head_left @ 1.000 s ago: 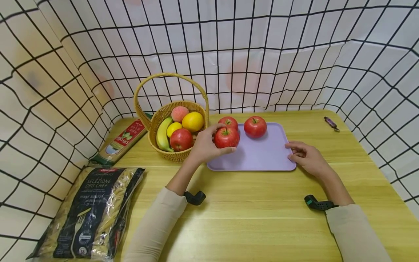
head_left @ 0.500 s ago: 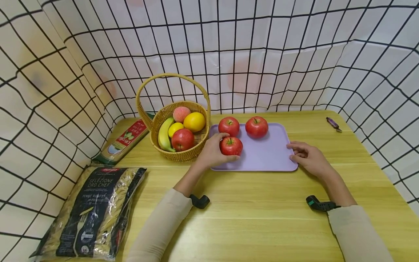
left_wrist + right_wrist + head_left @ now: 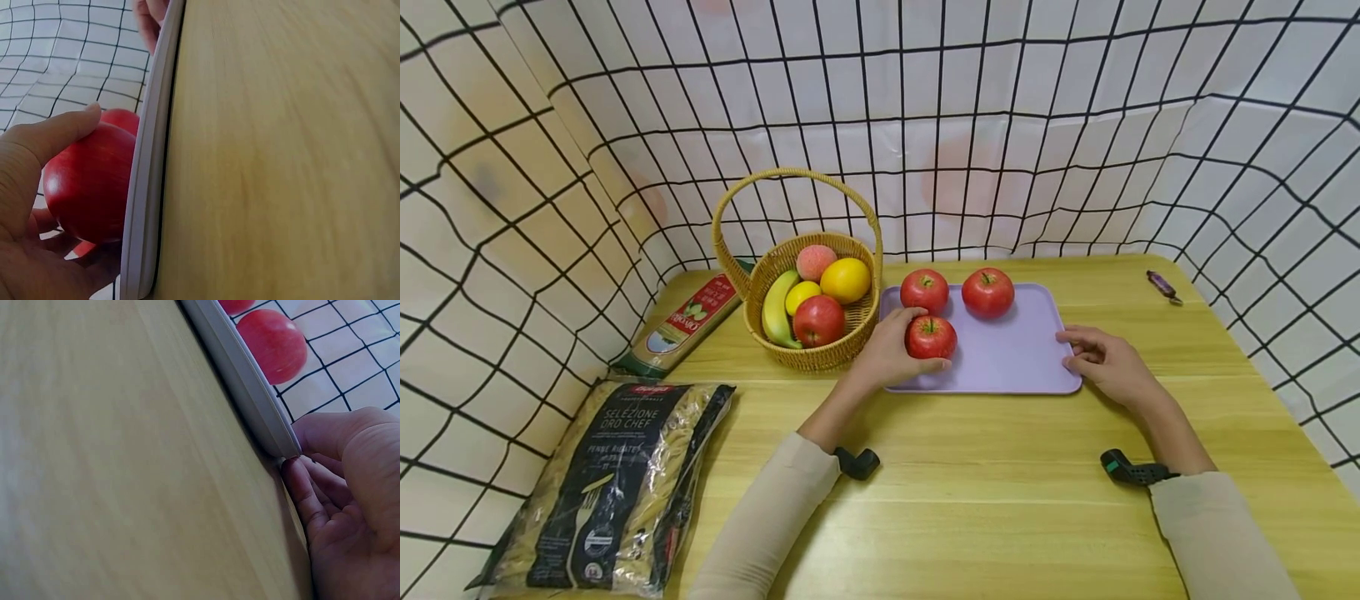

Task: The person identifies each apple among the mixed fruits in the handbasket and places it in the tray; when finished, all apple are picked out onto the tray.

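**On the lilac tray [image 3: 1007, 362], a third apple [image 3: 932, 337] just lowered**

At the tray's near left, stem up and seemingly resting, base hidden behind the rim in the left wrist view — a second ago higher, partly covering the rear-left apple [image 3: 923, 290]. Hardly any shift in the last half second. For the work in hand, probably a placing all but made, with release not yet done.

Left grip [image 3: 889, 348]: curved round this apple, thumb on the near side, about as wide as the fruit. Right grip [image 3: 1103, 360]: narrow, seemingly pinching the tray's right edge, perhaps for steadiness.

Just behind, the rear-left apple, contact too close to call; rightward, apart, the rear-middle apple [image 3: 988, 292].

Close by on the left, a wicker basket [image 3: 808, 359] holding a banana [image 3: 777, 312], a peach-like fruit [image 3: 816, 262], two yellow fruits [image 3: 846, 280] and a red apple [image 3: 819, 322]. Farther out on the worktop [image 3: 985, 492], a red-and-green packet [image 3: 691, 321], a pasta bag [image 3: 606, 483] and — far right — a small purple item [image 3: 1163, 285], too small to name.
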Available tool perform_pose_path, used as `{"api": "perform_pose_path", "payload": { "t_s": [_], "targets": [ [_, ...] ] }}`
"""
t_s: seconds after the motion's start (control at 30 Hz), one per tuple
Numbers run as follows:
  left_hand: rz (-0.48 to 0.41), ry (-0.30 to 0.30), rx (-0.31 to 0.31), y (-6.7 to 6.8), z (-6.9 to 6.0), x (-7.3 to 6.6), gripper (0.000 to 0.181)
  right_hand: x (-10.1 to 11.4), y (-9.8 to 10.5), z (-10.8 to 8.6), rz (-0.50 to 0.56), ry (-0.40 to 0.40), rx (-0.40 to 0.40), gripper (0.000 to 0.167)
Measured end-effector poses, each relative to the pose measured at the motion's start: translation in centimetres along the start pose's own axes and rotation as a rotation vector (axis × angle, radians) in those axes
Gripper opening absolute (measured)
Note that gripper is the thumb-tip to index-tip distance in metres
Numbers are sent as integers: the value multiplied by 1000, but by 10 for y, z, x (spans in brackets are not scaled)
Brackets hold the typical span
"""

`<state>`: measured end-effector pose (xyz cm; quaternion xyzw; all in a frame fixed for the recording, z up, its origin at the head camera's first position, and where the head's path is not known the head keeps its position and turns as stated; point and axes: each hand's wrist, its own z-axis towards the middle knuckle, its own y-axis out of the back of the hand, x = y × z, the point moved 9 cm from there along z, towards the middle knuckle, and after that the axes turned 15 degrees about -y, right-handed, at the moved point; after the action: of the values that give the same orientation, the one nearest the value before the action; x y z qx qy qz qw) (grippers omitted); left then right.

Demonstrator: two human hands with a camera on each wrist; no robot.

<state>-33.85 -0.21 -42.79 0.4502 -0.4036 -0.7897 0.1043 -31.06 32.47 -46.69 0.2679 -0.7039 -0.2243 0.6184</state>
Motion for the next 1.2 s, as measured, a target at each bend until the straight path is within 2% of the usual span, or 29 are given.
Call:
{"api": "perform_pose_path", "payload": {
  "t_s": [0.33, 0.53, 0.67, 0.83, 1.03, 1.2],
  "targets": [
    [-21, 30, 40, -1, -5, 0, 104, -5, -1, 4, -31, -14, -5, 43],
    [-23, 24, 22, 10, -9, -6, 107, -7, -2, 5, -29, -16, -7, 43],
    [-43, -23, -12, 25, -10, -13, 103, -6, -1, 3, -22, -16, -4, 43],
    [-101, -83, -83, 51, -12, -19, 91, -4, 0, 1, -18, -26, -1, 43],
    [-153, -94, -154, 87, -19, -18, 87, -6, -1, 3, -31, -29, -6, 43],
    [-127, -80, -201, 114, -29, -11, 87, -8, -1, 5, -36, -30, -10, 43]
  ]
}}
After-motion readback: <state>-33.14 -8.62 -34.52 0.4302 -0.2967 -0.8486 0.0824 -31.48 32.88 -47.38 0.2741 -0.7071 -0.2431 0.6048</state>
